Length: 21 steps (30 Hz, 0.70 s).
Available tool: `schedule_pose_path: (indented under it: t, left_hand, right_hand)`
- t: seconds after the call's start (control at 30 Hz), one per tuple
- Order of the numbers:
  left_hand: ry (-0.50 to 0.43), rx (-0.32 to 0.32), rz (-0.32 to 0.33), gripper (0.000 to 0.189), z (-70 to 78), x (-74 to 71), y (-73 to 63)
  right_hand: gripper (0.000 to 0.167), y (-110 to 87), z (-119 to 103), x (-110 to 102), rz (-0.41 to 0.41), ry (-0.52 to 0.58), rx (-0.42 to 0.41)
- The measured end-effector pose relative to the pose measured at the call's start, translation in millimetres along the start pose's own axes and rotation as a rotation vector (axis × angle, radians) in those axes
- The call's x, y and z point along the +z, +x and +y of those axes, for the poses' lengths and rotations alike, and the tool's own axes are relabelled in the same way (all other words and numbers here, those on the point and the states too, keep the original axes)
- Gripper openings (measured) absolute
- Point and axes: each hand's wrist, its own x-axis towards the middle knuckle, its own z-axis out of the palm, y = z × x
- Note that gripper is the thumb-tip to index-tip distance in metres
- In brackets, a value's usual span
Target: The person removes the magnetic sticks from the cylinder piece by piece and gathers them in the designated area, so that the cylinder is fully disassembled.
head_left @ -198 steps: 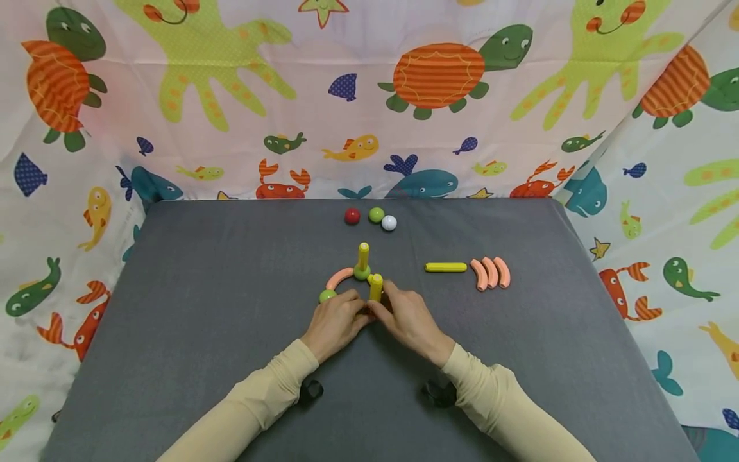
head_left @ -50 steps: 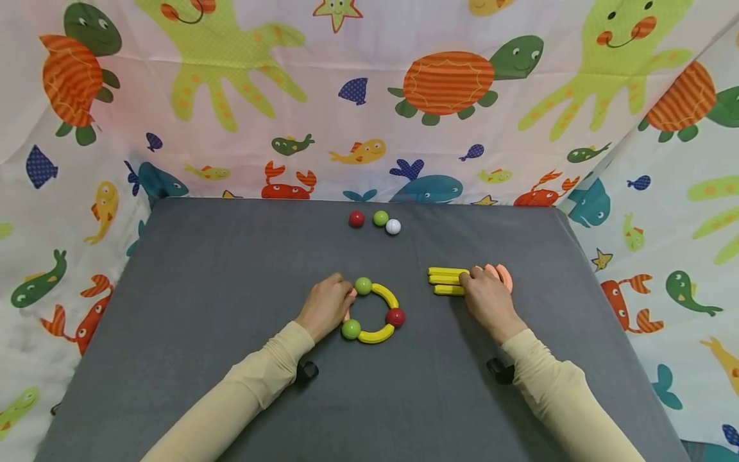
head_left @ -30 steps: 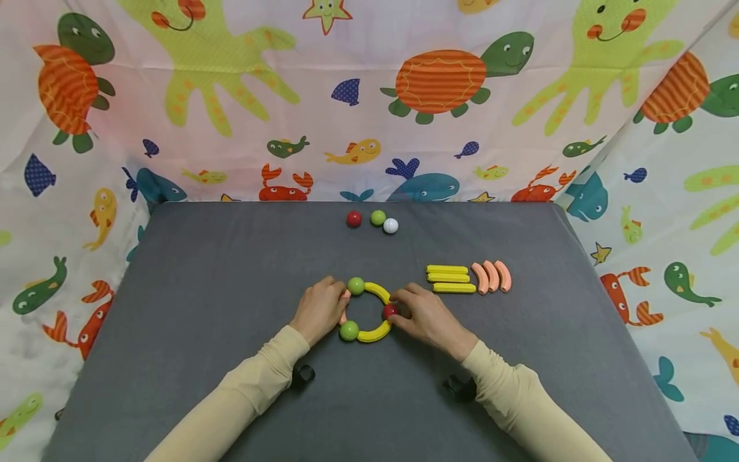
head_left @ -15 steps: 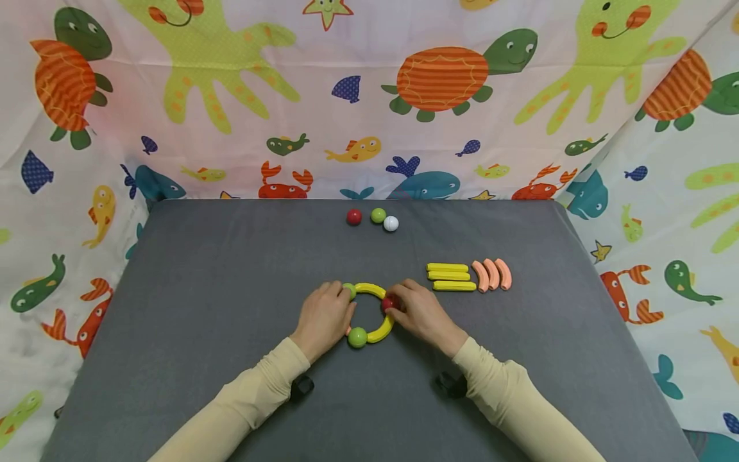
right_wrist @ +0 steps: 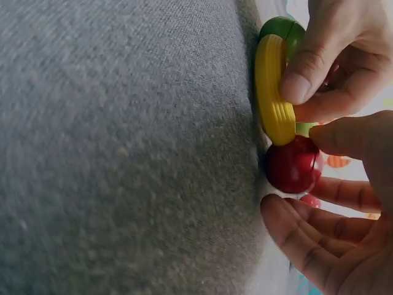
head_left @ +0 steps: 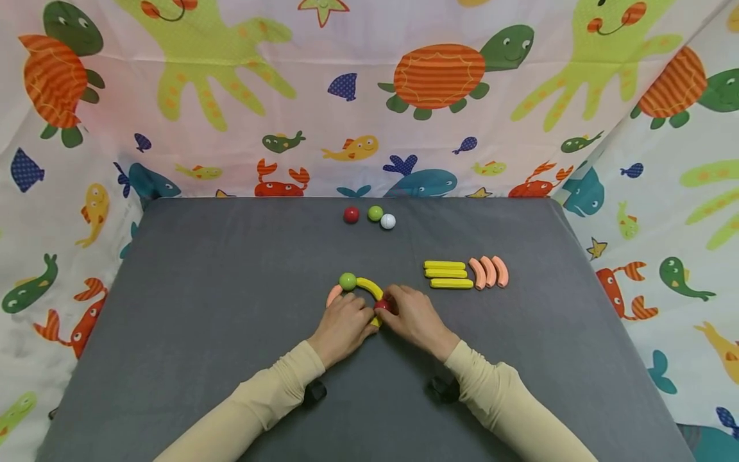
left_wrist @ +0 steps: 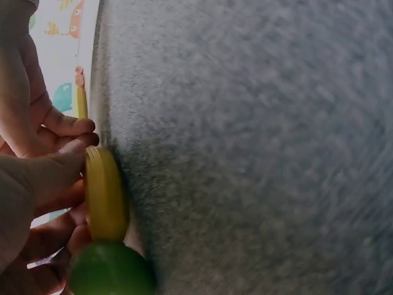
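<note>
Magnetic-looking balls and curved sticks form a ring at the table's middle. My left hand [head_left: 344, 324] pinches the near yellow curved stick [right_wrist: 270, 92] between thumb and fingers, beside the red ball [head_left: 382, 307]. Around that red ball are the thumb and fingers of my right hand [head_left: 417, 321]. A green ball [left_wrist: 110, 270] touches the yellow stick's other end; in the head view the left hand covers it. On the ring's far side are another green ball [head_left: 348, 281], a second yellow curved stick [head_left: 369, 286] and a pink curved stick [head_left: 333, 294], partly hidden.
To the right lie three straight yellow sticks [head_left: 448, 274], alongside three pink curved sticks [head_left: 489, 272]. Near the back edge of the grey table [head_left: 231, 256] rest a loose red ball [head_left: 351, 215], a green ball [head_left: 375, 213] and a white ball [head_left: 388, 221].
Earlier two yellow straight sticks stood upright at the ring; they now lie at the right. The right hand came back to the red ball. The left hand shifted from the pink stick to the near yellow one.
</note>
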Motion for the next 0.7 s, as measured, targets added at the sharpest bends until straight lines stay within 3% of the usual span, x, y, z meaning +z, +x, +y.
schedule_pose_path:
  t: [0.2, 0.4, 0.7]
  left_hand:
    - [0.066, 0.063, -0.030, 0.013, -8.3, -4.5, 1.9]
    - [0.063, 0.065, -0.027, 0.007, -13.8, -6.0, 0.5]
    - [0.141, 0.088, 0.060, 0.023, -13.5, 4.6, -1.5]
  right_hand:
    - [0.027, -0.4, 4, -3, -0.033, 0.002, -0.114]
    - [0.020, -0.9, 4, -1, -0.068, -0.015, -0.159]
    - [0.024, -1.4, 4, 1, -0.068, -0.148, -0.320]
